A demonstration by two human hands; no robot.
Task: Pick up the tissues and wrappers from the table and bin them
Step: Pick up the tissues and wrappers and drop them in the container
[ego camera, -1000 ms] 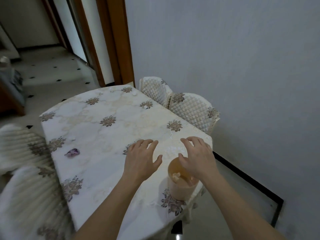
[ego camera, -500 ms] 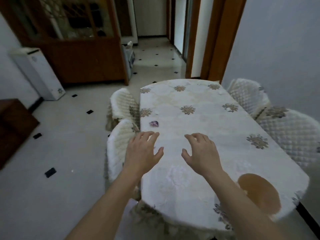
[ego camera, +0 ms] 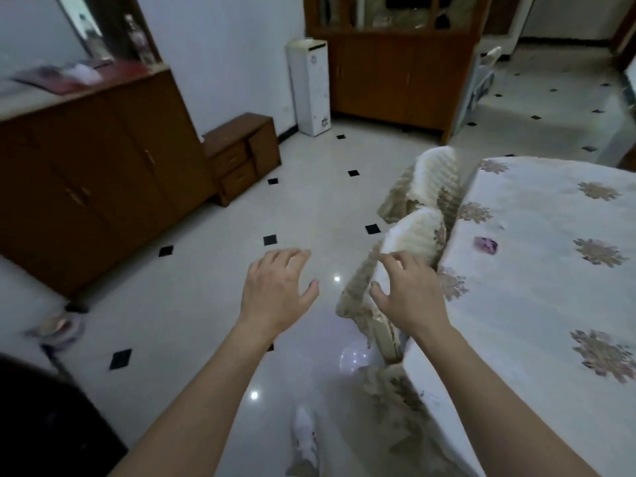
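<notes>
A small purple wrapper (ego camera: 485, 245) lies on the table (ego camera: 537, 290), near its left edge, on a white floral cloth. My left hand (ego camera: 275, 290) hovers over the tiled floor with fingers spread and holds nothing. My right hand (ego camera: 409, 290) is in the air in front of a covered chair (ego camera: 409, 235), fingers loosely spread, empty, left of the wrapper and apart from it. No bin is in view.
Two cloth-covered chairs (ego camera: 433, 180) stand along the table's left side. A long wooden sideboard (ego camera: 89, 173) and a low drawer unit (ego camera: 241, 156) line the left wall. A white appliance (ego camera: 309, 87) and a tall cabinet (ego camera: 395, 63) stand at the back. My foot (ego camera: 304, 438) is on the floor.
The view has swung left: the table moved from centre to the right edge and the cup-shaped bin left the view. Both hands stay empty and now hang beside the table.
</notes>
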